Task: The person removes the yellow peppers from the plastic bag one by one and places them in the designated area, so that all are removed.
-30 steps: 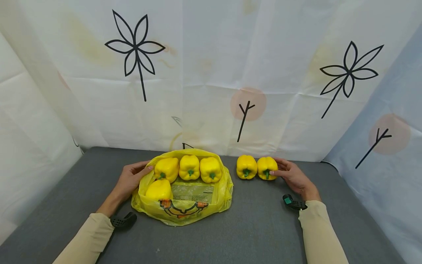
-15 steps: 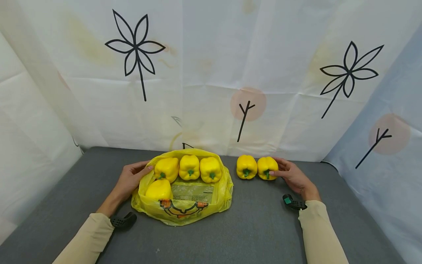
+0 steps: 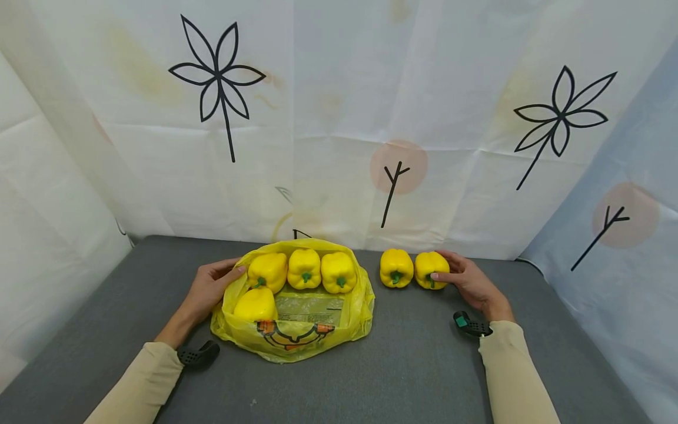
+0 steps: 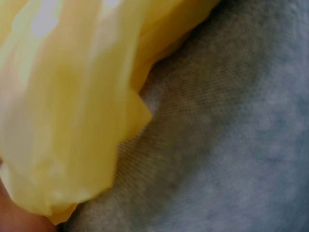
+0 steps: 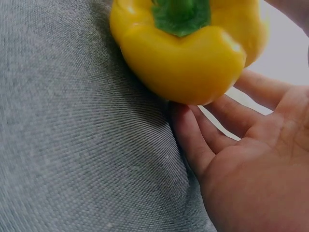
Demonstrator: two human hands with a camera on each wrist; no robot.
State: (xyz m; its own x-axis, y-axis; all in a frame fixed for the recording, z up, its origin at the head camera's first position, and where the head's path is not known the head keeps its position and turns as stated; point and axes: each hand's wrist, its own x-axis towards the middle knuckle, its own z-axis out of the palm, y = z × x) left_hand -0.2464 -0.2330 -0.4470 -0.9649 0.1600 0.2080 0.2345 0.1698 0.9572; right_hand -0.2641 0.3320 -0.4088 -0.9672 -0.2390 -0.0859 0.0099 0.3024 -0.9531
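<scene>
In the right grip (image 3: pixel 471 286), a yellow pepper (image 3: pixel 430 265).

A crumpled yellow bag (image 4: pixel 67 121) fills the left beside shadowed grey cloth (image 4: pixel 231 159), a blurred hand (image 4: pixel 17 217) below.

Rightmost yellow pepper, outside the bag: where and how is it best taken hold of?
Likely by the pepper's rounded body, from the right, thumb in front, fingers behind, as the right hand holds it. The other loose pepper crowds its left; the short stem offers little purchase.
</scene>
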